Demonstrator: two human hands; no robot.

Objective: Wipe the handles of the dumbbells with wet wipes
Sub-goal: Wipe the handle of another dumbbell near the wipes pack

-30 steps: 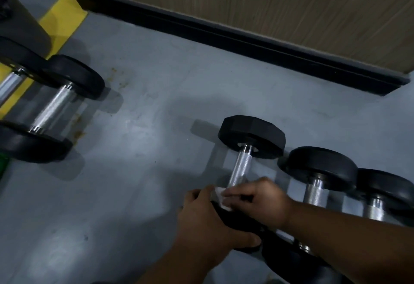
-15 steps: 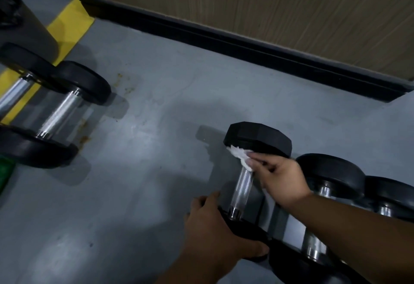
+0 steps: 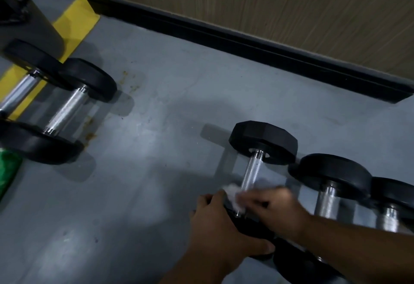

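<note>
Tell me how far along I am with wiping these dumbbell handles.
Nothing shows as finished; a wiped handle looks like an unwiped one here. In hand: the right hand presses the white wipe on the near end of the hex dumbbell handle, while the left hand steadies its near head. Possibly left: the two round dumbbells to its right and the pair by the yellow stripe.

We see open floor (image 3: 161, 171) between the two dumbbells (image 3: 56, 109) at its left edge and the row of dumbbells (image 3: 331, 185) at the right. Those three crowd each other, heads nearly touching. The black skirting (image 3: 246, 42) closes the floor's far edge.
</note>
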